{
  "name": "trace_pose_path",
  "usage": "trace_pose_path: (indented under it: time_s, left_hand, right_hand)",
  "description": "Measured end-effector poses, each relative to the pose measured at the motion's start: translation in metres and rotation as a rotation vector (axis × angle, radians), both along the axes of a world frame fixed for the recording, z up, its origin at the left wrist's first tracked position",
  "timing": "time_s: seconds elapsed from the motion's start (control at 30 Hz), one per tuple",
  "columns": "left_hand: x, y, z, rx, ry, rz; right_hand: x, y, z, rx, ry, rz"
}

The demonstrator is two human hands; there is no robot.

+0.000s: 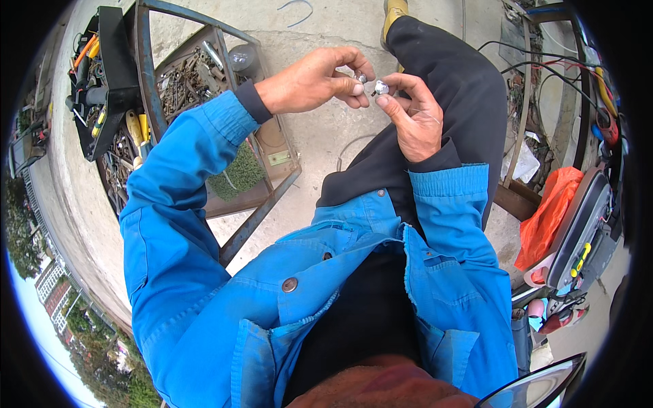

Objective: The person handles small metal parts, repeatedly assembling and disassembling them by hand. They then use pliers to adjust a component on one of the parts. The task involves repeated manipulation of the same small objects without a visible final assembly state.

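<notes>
My left hand (316, 80) and my right hand (415, 115) meet above my raised knee in black trousers (456, 88). Both pinch small shiny metal pieces: the left fingertips hold a small silvery nut-like part (360, 77), and the right thumb and forefinger hold a small silvery bolt-like part (381, 88). The two parts sit almost touching. Both arms wear blue jacket sleeves.
A metal-framed tray (204, 75) of rusty screws and hardware lies on the concrete floor at left, beside an open black toolbox (102, 75) with screwdrivers. An orange plastic bag (547, 211), cables and a machine (585, 231) stand at right. A loose wire (350, 146) lies on the floor.
</notes>
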State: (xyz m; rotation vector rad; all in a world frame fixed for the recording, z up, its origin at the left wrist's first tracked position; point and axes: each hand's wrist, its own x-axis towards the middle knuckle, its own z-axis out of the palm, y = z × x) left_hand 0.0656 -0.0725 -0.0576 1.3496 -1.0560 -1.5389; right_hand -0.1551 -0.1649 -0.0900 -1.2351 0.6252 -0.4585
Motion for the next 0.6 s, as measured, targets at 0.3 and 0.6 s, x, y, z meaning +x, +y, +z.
trace_pose_path:
  time_s: [0.3,0.6]
  left_hand:
    - [0.0066,-0.0027,-0.006,-0.024,0.042,0.009]
    - [0.0053,-0.0015,-0.0014,-0.009,-0.012,0.054]
  right_hand:
    - [0.0008,0.0004,-0.0025,-0.003,-0.01,-0.011]
    - [0.0008,0.0003,-0.0052,-0.014,-0.019,-0.027]
